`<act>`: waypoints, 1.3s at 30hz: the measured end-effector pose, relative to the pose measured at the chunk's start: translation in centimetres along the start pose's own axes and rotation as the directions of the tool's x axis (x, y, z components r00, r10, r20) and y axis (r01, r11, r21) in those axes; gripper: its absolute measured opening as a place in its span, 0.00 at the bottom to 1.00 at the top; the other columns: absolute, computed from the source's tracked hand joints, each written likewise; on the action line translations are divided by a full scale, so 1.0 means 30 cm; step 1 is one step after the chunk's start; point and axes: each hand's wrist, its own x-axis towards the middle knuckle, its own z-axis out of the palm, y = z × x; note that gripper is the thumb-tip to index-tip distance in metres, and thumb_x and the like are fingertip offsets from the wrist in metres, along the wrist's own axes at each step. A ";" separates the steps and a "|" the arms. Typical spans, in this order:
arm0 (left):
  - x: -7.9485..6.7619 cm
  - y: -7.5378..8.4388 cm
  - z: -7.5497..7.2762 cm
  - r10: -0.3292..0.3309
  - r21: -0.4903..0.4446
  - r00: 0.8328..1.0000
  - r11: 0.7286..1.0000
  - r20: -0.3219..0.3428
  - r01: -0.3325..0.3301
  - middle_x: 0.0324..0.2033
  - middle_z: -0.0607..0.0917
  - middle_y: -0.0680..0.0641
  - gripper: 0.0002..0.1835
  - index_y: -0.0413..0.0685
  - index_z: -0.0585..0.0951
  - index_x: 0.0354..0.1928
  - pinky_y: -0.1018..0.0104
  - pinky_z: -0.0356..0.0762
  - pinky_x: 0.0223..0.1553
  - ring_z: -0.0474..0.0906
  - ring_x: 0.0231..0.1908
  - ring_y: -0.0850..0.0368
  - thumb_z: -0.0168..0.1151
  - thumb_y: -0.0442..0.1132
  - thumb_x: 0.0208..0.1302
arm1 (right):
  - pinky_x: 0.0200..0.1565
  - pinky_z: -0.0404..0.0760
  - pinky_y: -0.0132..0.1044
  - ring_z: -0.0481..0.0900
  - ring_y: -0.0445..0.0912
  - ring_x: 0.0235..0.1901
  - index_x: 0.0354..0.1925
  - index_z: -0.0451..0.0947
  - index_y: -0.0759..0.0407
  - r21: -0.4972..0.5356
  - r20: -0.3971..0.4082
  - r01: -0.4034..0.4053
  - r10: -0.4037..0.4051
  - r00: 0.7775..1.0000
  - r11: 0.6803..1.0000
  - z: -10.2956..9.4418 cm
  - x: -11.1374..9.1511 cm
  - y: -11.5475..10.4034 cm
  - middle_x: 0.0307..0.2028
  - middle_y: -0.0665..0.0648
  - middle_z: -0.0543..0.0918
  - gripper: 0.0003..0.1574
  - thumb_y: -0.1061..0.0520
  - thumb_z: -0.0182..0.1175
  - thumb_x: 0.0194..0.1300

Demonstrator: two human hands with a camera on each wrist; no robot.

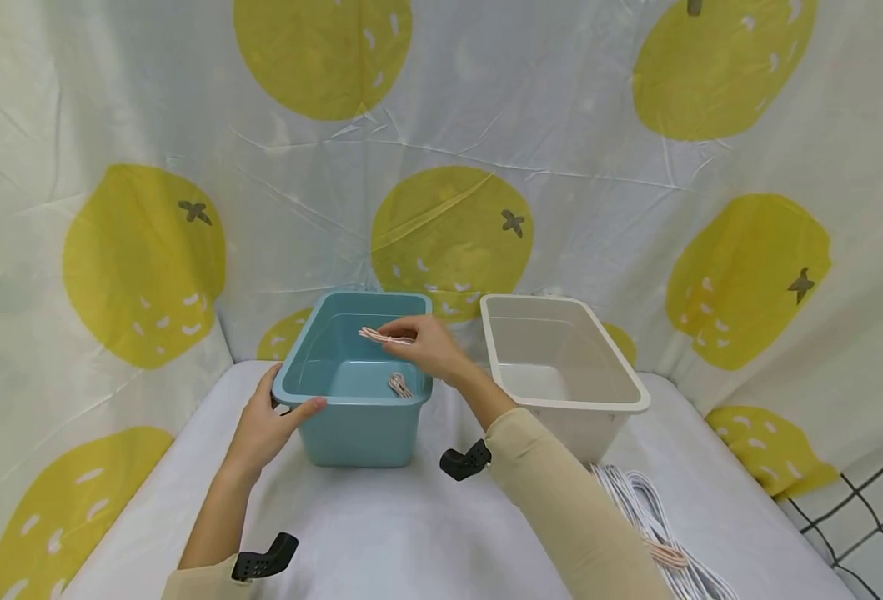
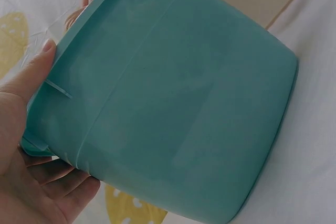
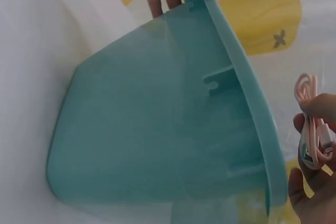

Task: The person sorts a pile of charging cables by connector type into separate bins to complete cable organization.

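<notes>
A blue-green plastic bin point(image 1: 362, 435) stands on the white cloth. My left hand point(image 1: 263, 433) grips its near left corner, thumb over the rim and fingers along the outer side. Over the bin's opening, my right hand point(image 1: 432, 346) pinches a coiled pink USB cable point(image 3: 311, 129), its plug showing in the right wrist view. Another small coiled cable point(image 1: 399, 385) lies inside the bin by the near right corner. In the left wrist view the bin's outer wall point(image 2: 173, 98) hides its inside.
To the right stands a cream bin point(image 1: 579, 429). In front of it lie long white cables point(image 1: 636, 500) in loops, with a pink cable bundle point(image 1: 666, 554) on them. A lemon-print curtain point(image 1: 441, 142) hangs behind, and a black wire grid point(image 1: 869, 521) is at the right edge.
</notes>
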 end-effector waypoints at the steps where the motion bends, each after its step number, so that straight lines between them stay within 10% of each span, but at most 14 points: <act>1: -0.001 0.000 0.000 0.000 -0.002 1.000 1.000 -0.001 0.000 0.76 0.61 0.36 0.58 0.44 0.48 0.82 0.34 0.62 0.68 0.56 0.75 0.36 0.74 0.56 0.64 | 0.50 0.83 0.40 0.82 0.48 0.51 0.57 0.86 0.58 -0.011 0.007 0.001 -0.001 1.000 1.000 0.008 0.006 0.000 0.53 0.55 0.86 0.18 0.57 0.66 0.72; 16: -0.001 0.004 0.010 0.003 -0.019 1.000 1.000 0.006 -0.003 0.76 0.62 0.36 0.57 0.45 0.48 0.82 0.35 0.63 0.68 0.56 0.75 0.36 0.74 0.56 0.64 | 0.42 0.82 0.39 0.81 0.46 0.42 0.63 0.82 0.55 -0.148 0.030 0.010 -0.006 1.000 0.989 0.037 0.034 0.003 0.51 0.54 0.85 0.23 0.55 0.68 0.71; 39: -0.003 -0.012 -0.001 0.034 -0.021 0.999 0.999 0.009 -0.034 0.75 0.62 0.37 0.55 0.46 0.49 0.82 0.34 0.61 0.68 0.55 0.75 0.37 0.73 0.54 0.65 | 0.44 0.82 0.41 0.80 0.49 0.46 0.65 0.80 0.55 -0.056 0.054 0.022 -0.019 0.998 0.998 -0.042 -0.049 -0.023 0.49 0.52 0.85 0.28 0.54 0.71 0.69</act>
